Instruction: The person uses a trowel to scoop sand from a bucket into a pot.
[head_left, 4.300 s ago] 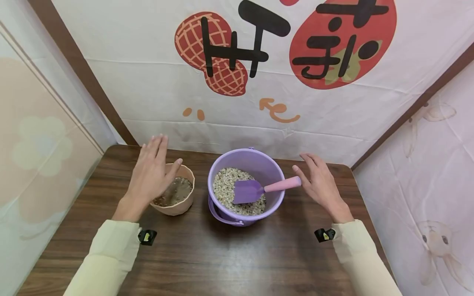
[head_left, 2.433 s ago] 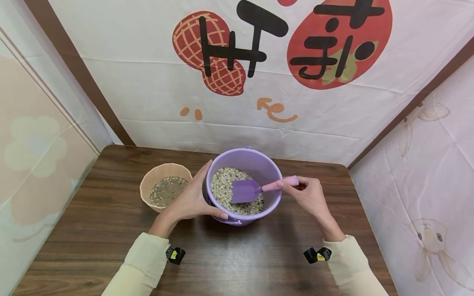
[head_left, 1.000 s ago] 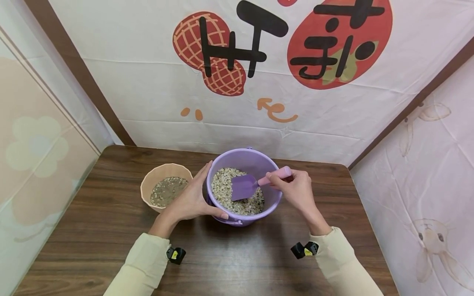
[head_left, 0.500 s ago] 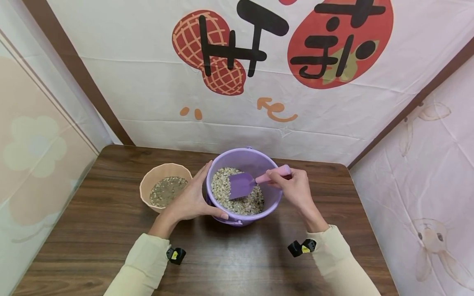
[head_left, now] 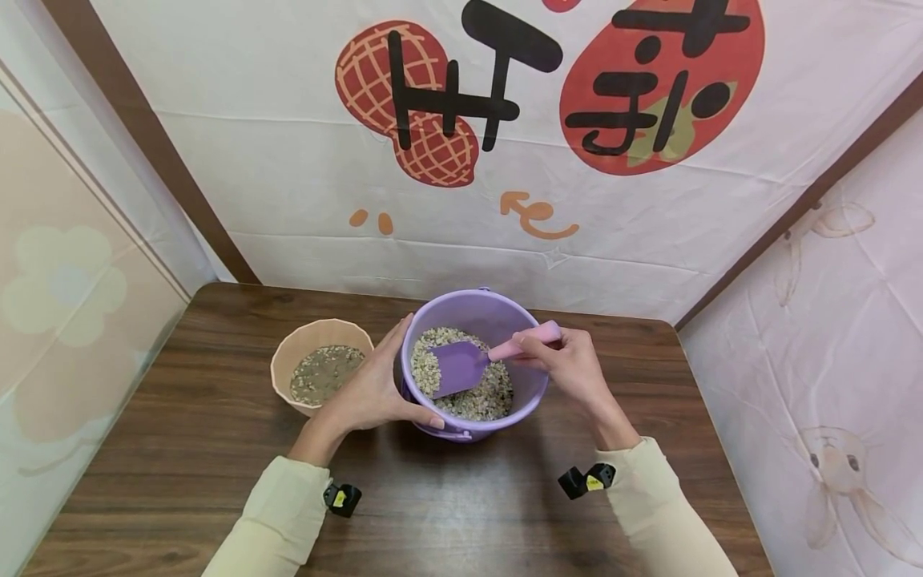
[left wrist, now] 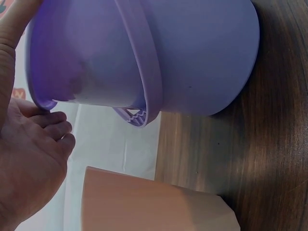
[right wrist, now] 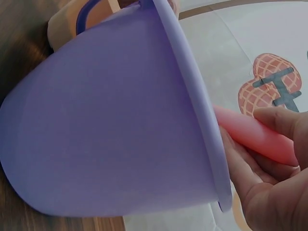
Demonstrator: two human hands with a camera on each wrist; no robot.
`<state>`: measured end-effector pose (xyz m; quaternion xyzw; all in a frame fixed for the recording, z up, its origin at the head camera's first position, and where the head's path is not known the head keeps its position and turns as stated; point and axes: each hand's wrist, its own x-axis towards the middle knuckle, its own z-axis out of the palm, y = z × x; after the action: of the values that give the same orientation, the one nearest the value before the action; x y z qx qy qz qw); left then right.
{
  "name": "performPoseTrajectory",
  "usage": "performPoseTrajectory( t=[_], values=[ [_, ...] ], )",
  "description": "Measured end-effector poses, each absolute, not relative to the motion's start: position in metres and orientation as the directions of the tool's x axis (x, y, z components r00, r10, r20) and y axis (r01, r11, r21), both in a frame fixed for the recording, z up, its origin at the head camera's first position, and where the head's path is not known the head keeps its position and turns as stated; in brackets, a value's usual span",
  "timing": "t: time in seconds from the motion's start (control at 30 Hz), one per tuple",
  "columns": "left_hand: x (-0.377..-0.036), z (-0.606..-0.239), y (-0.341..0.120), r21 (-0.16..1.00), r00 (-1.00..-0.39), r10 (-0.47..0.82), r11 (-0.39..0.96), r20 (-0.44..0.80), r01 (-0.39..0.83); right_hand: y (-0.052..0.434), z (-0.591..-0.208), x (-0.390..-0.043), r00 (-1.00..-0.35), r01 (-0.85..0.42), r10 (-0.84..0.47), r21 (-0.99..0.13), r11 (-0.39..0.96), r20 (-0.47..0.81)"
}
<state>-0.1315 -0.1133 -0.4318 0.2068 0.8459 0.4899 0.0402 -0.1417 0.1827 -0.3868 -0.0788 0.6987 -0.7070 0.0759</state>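
A purple bucket (head_left: 476, 308) holds pale gravel (head_left: 492, 402). My left hand (head_left: 364, 393) grips its rim at the left, thumb over the front edge; in the left wrist view the fingers (left wrist: 57, 126) bend at the lip. With my right hand (head_left: 577, 370) I pinch the pink handle (head_left: 515, 344) of a small toy shovel between thumb and fingers, above the bucket's right rim. The shovel's purple blade (head_left: 458, 369) lies in the gravel, its front edge toward the left wall. In the right wrist view the bucket wall (right wrist: 120, 120) hides the blade.
Left of the bucket stands a peach faceted bowl (head_left: 285, 353) with murky water and bits of gravel. Bucket and bowl stand on a dark wooden table (head_left: 461, 513). A printed cloth (head_left: 288, 184) hangs behind the table's far edge. The bucket's handle (left wrist: 144, 57) hangs down.
My left hand has moved from over the bowl to the bucket's rim. My right hand has taken the shovel's handle and moved left, and the blade has slid left through the gravel.
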Motion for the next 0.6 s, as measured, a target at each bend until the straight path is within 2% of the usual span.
performPoseTrajectory(
  t=[0.2,0.6],
  values=[
    [-0.1309,-0.4317,-0.1130,0.842,-0.911,0.389,0.439,0.136,0.314,0.1773,-0.3894,-0.1435,-0.975,0.017,-0.221,-0.996,-0.086,0.003],
    [-0.1306,-0.4330,-0.1137,0.842,-0.910,0.388,0.434,0.146,0.320,0.1762,-0.3888,-0.1458,-0.985,0.114,-0.147,-0.986,-0.125,-0.095]
  ],
)
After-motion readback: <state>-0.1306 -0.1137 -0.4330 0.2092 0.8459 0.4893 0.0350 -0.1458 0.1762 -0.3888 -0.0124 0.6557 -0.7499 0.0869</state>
